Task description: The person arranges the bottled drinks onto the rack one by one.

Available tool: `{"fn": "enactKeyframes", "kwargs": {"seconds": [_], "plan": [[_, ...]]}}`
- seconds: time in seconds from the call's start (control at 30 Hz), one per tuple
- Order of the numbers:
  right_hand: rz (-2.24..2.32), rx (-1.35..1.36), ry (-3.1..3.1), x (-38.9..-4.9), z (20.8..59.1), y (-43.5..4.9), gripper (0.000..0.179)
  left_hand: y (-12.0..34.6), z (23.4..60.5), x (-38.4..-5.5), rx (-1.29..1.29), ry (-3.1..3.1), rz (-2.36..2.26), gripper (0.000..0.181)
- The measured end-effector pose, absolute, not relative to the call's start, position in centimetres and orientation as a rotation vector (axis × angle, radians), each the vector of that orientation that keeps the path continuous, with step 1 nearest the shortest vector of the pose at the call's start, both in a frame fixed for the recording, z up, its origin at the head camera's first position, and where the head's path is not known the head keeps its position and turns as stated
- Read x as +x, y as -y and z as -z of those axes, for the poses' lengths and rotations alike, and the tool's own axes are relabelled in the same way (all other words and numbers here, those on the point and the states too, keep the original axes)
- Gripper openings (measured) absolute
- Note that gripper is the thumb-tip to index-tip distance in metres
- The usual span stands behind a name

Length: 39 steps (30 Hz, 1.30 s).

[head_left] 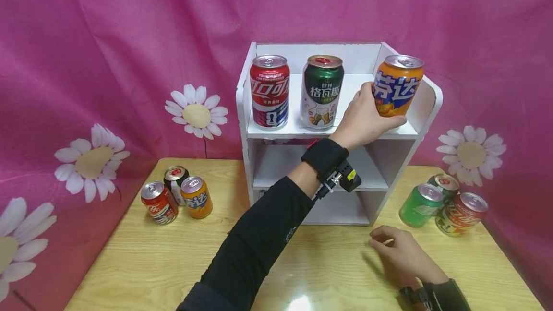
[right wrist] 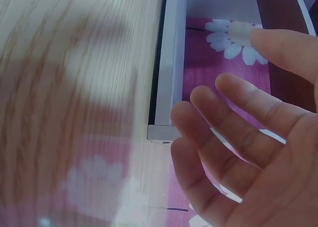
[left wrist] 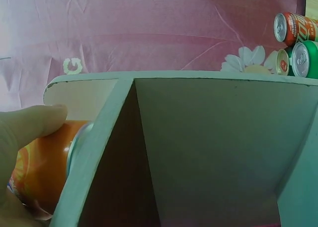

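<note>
Tight room, top shelf point(head_left: 295, 114)
We see a gap between the red can point(head_left: 270, 91) and the green-and-white can point(head_left: 323, 92); the left hand point(head_left: 365, 118) obstructs the next, whose depth we can't quite judge.

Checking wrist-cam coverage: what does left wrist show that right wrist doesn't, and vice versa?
Left wrist only: the left grip holding an orange can, plus a red can, a green can and part of a third can at upper right.
Right wrist only: the right grip, fingers loosely bent, holding nothing.
Both: the white shelf, pink cloth with daisies, and wooden tabletop, just a corner of it in left wrist.
</note>
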State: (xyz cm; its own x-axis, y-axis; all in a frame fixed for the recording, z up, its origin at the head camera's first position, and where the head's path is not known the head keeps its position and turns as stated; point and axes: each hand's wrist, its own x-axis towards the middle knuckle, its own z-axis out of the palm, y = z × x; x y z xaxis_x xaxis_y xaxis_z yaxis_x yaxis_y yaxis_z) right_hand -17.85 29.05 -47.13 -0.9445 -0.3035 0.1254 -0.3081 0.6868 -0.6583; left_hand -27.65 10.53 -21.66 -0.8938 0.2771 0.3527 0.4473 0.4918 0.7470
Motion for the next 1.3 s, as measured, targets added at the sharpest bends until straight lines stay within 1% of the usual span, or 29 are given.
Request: {"fn": "enactKeyframes", "kwargs": {"seconds": [0.13, 0.27, 0.43, 0.87, 1.3], "plan": [[-1.124, 0.527, 2.864, -17.86, 47.07, -29.12, 0.017, -10.55, 21.69, -27.67, -0.618, 2.547, 1.358, 0.080], [-1.096, 0.516, 2.853, -17.70, 47.10, -29.26, 0.014, -10.35, 21.66, -27.64, -0.664, 2.531, 1.471, 0.083], [-1.080, 0.505, 2.875, -17.88, 46.78, -29.42, 0.017, -10.29, 21.42, -27.90, -0.685, 2.545, 1.581, 0.083], [-1.067, 0.486, 2.884, -17.69, 46.50, -29.37, 0.017, -10.50, 21.47, -27.52, -0.617, 2.569, 1.406, 0.075], [-1.073, 0.546, 2.850, -17.60, 46.55, -29.70, 0.015, -10.89, 21.54, -27.47, -0.547, 2.578, 1.307, 0.077]]}}
